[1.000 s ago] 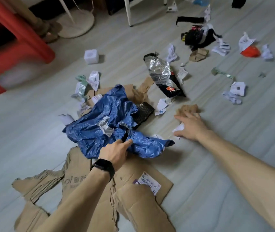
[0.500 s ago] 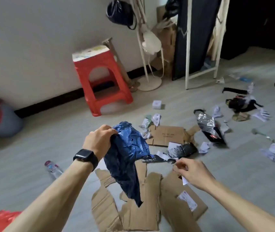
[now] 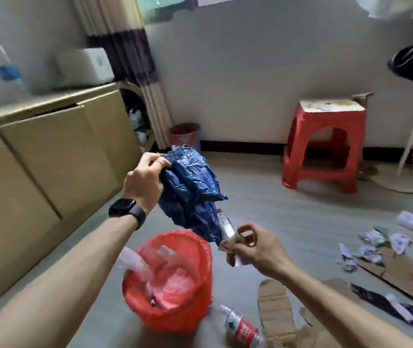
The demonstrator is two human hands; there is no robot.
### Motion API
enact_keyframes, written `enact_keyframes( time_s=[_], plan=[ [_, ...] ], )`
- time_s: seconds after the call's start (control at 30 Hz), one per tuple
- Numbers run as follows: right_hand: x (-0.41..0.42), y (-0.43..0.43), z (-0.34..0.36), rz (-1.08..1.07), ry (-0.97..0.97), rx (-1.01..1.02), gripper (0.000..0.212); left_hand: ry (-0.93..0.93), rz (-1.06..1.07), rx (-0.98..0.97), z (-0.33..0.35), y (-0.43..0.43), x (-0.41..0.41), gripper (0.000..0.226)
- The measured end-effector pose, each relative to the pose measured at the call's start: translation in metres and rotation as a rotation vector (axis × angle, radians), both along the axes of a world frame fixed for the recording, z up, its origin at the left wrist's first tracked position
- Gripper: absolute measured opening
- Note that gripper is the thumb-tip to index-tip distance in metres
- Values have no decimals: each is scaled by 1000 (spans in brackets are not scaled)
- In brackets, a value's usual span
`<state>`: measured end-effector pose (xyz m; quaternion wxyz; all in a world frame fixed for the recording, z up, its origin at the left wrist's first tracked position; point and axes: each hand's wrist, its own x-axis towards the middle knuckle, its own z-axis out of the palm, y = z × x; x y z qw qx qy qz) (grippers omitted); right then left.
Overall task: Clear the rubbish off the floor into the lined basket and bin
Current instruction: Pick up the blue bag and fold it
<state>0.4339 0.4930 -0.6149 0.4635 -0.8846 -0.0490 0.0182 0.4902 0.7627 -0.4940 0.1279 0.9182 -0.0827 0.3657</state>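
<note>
Holding crumpled blue bag over far rim of red lined basket on floor, left hand curled tight round it, apparently ready to drop; right hand pinches cardboard scrap alongside, likely the same destination.

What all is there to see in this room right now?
blue bag: one, blue, held up near the basket
basket: one, red, lined, near floor
bin: one, red liner, far wall
stool: one, red, by the wall
bottle: one, clear, red label, floor beside basket
cardboard: several pieces, brown, floor at right
paper scraps: several, whitish, floor at right
watch: one, black, left wrist
left hand: one, grips the blue bag
right hand: one, fingers pinch small scraps, brown and white
</note>
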Motion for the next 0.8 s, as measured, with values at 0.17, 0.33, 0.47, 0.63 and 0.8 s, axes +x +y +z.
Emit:
enact_keyframes(
  time_s=[0.17,0.33,0.47,0.63,0.8],
  plan=[
    [14,112,-42,96,173,140,52,-30,157,-164,-21,74,-10,41],
    [17,112,-41,156,168,92,80,-5,178,-461,-24,64,-4,50],
    [13,69,3,34,-47,110,110,112,57,-548,-22,13,-4,47],
    [-17,-30,71,-228,-408,213,98,261,-342,-329,-13,-93,-4,39],
    [-55,-129,89,-448,-594,-43,20,490,-585,-98,-15,-185,-7,42]
  ],
)
